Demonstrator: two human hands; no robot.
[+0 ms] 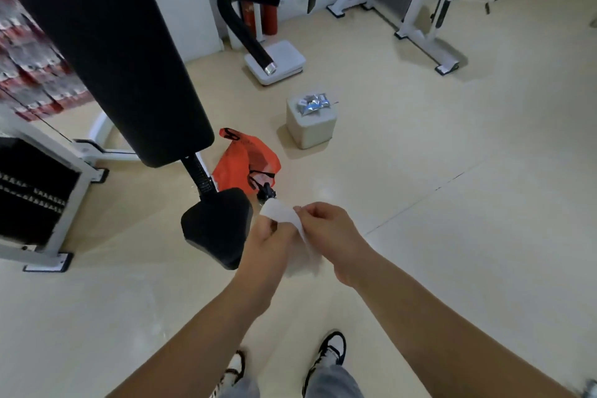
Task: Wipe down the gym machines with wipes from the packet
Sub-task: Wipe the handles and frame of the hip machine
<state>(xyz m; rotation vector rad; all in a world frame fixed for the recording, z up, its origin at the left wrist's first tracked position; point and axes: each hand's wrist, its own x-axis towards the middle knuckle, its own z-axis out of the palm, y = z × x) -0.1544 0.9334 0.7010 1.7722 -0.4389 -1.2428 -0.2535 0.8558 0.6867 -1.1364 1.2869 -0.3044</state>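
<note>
Left hand (263,237): fingers curled round wipe (280,212), tips hidden behind it.
Right hand (331,233): thumb and fingers pinch wipe's other edge.
Wipe: between the 2 hands; lower part blurred.
Seat (214,224): just beside left hand.
Packet (313,103): on block (310,131), well apart.

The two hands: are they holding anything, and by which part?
Yes, both hold one white wipe. The left hand grips its left end in curled fingers, and the right hand pinches its right edge.
</note>
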